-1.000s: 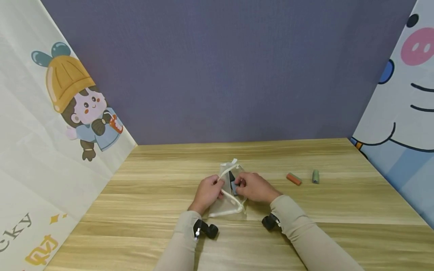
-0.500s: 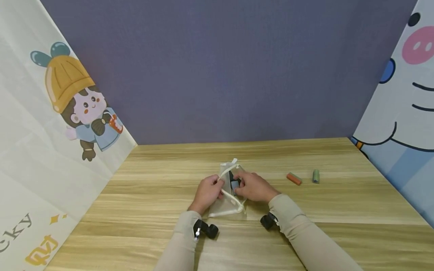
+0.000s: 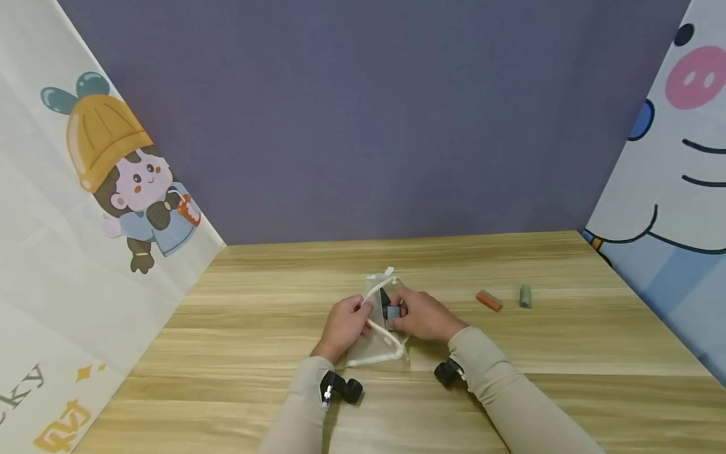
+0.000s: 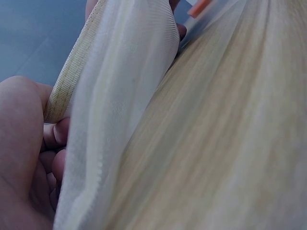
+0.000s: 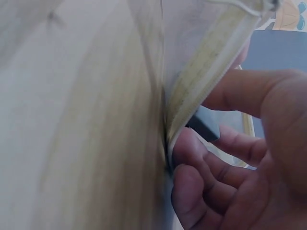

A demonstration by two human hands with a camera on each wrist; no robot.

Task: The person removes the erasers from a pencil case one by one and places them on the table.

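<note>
A translucent white mesh pouch (image 3: 368,348) with a cream-edged opening lies on the wooden table in the head view. My left hand (image 3: 344,323) pinches the pouch's near-left edge between thumb and fingers. In the left wrist view, the cream trim (image 4: 68,88) runs up out of that grip. At the opening, my right hand (image 3: 424,314) holds a small grey-blue block (image 3: 394,313) between thumb and forefinger. A darker piece (image 3: 386,297) shows inside the pouch just beyond it. From the right wrist, the dark block (image 5: 205,125) shows between the fingers, partly behind the pouch's trim.
To the right on the wooden table (image 3: 272,328) lie a small orange-and-green piece (image 3: 489,300) and a short green piece (image 3: 525,296). A dark purple-grey panel (image 3: 368,126) stands behind, with printed cartoon sheets on either side.
My right fingers have shifted slightly on the grey-blue block, and more of its face shows. The left hand keeps its grip on the pouch. The head view has turned a little.
</note>
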